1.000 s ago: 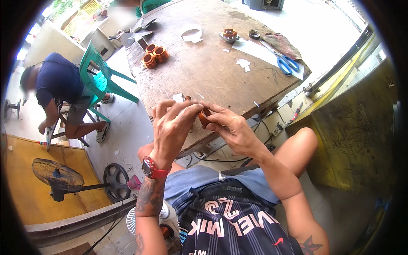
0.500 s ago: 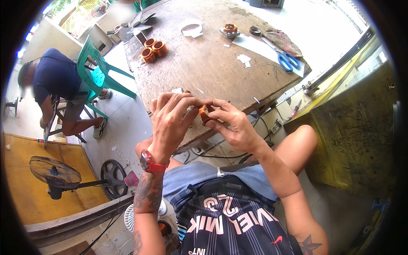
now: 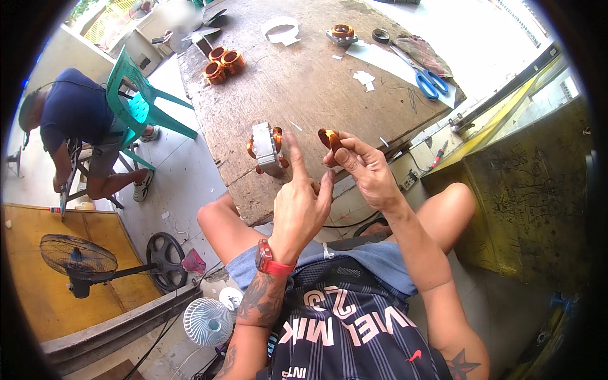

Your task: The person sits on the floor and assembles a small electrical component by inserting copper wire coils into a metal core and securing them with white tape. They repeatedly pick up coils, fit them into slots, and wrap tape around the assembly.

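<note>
Between the thumb and fingers of my right hand [image 3: 370, 174] is a small ring-shaped copper coil [image 3: 329, 138], held up over the near edge of the table. My left hand [image 3: 299, 201] is just left of it, index finger stretched forward and thumb apart, with nothing in its grasp. Beyond that fingertip, a metal motor stator [image 3: 264, 149] with copper windings on both sides stands on the tabletop. Further back on the left, several copper coils [image 3: 233, 61] sit in a cluster. Another wound motor part [image 3: 342, 34] lies at the far side.
The worn wooden table [image 3: 297, 82] carries a white ring [image 3: 280, 30], blue-handled scissors [image 3: 430, 83], a tape roll [image 3: 380, 35], a cloth [image 3: 421, 56] and paper scraps [image 3: 364, 78]. To the left, a person [image 3: 79, 104] bends over by a green chair [image 3: 130, 101]. Fans [image 3: 208, 322] stand at lower left.
My left hand has drawn back toward me and its index finger has straightened, uncovering the stator. My right hand has moved slightly right with the coil, away from the left hand.
</note>
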`<state>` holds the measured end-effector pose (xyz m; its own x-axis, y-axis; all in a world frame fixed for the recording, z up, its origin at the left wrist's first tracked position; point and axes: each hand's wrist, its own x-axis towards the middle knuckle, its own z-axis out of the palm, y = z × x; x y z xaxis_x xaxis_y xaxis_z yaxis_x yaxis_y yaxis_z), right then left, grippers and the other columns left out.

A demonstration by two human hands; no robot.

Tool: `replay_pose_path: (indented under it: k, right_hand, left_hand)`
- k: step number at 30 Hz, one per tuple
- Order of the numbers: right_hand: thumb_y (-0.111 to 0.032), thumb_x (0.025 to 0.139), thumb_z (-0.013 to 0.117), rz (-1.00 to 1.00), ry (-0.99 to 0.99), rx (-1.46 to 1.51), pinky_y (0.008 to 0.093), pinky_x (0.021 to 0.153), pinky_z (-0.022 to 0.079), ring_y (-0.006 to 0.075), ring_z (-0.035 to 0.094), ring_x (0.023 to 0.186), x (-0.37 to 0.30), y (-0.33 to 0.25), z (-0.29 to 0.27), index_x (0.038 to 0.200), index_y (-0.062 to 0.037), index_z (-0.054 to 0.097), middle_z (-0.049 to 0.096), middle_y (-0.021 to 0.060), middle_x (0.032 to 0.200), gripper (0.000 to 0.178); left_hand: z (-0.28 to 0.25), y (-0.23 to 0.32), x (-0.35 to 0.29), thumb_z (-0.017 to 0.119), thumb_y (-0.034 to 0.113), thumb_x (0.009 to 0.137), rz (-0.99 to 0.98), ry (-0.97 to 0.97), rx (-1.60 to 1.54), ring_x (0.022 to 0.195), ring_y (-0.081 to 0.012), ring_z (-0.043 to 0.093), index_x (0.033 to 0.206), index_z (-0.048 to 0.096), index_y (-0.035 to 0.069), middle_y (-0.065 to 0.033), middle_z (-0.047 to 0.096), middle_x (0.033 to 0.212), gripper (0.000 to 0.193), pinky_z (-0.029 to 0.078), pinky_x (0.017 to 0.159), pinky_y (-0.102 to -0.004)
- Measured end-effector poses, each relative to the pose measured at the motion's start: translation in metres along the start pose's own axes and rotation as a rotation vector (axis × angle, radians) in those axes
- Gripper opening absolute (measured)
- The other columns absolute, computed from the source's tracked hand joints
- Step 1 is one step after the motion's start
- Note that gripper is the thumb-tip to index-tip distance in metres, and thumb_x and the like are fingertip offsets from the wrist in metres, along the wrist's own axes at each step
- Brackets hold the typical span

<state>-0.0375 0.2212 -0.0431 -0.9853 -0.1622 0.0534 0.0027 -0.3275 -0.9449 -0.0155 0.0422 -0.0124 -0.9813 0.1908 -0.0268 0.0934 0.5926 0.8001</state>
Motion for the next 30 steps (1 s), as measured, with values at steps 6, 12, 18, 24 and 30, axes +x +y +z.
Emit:
replay_pose_path:
  k: [6,12,18,24,30]
  right_hand:
    - [-0.008,0.105,0.070,-0.415,-0.009,-0.640,0.0339,0.097,0.057,0.0206,0.072,0.114,0.004,-0.002,0.015,0.129,-0.0029,0.071,0.062,0.0153,0.146,0.024]
    - [-0.001,0.091,0.071,-0.627,-0.069,-1.254,0.0421,0.099,0.058,0.0313,0.066,0.115,0.020,0.006,0.021,0.116,-0.0029,0.071,0.059,0.0115,0.145,0.025]
    - [-0.001,0.090,0.070,-0.652,-0.064,-1.273,0.0415,0.100,0.059,0.0305,0.066,0.119,0.028,0.015,0.019,0.112,-0.0039,0.073,0.061,0.0098,0.145,0.023]
    - [-0.006,0.095,0.066,-0.640,-0.047,-1.238,0.0406,0.102,0.059,0.0293,0.065,0.121,0.025,0.022,0.013,0.110,-0.0038,0.075,0.060,0.0093,0.146,0.017]
    - [-0.008,0.097,0.066,-0.653,-0.039,-1.245,0.0387,0.103,0.059,0.0278,0.065,0.122,0.025,0.023,0.013,0.109,-0.0042,0.076,0.060,0.0087,0.147,0.016]
  left_hand:
    - [-0.021,0.006,-0.028,0.071,0.024,0.103,0.007,-0.139,0.045,0.063,-0.0312,0.075,0.170,0.016,0.000,-0.0163,0.075,0.072,0.089,0.057,0.063,-0.0412]
    - [-0.092,-0.044,-0.049,0.068,0.008,0.107,-0.090,0.075,-0.044,0.078,-0.0099,0.071,0.124,0.076,0.001,-0.0041,0.074,0.086,0.020,0.055,0.071,-0.0261]
    - [-0.097,-0.089,0.015,0.067,0.002,0.105,0.316,0.219,0.075,0.105,-0.0225,0.073,0.123,0.073,-0.001,-0.0127,0.076,0.114,0.019,0.056,0.090,-0.0324]
    - [-0.105,-0.088,0.026,0.065,-0.005,0.101,0.282,0.084,0.181,0.097,-0.0259,0.070,0.114,0.068,-0.004,-0.0151,0.071,0.118,0.014,0.055,0.087,-0.0328]
    - [-0.104,-0.087,0.034,0.059,-0.010,0.097,0.283,0.071,0.256,0.100,-0.0309,0.070,0.122,0.069,-0.002,-0.0170,0.071,0.119,0.028,0.054,0.088,-0.0355]
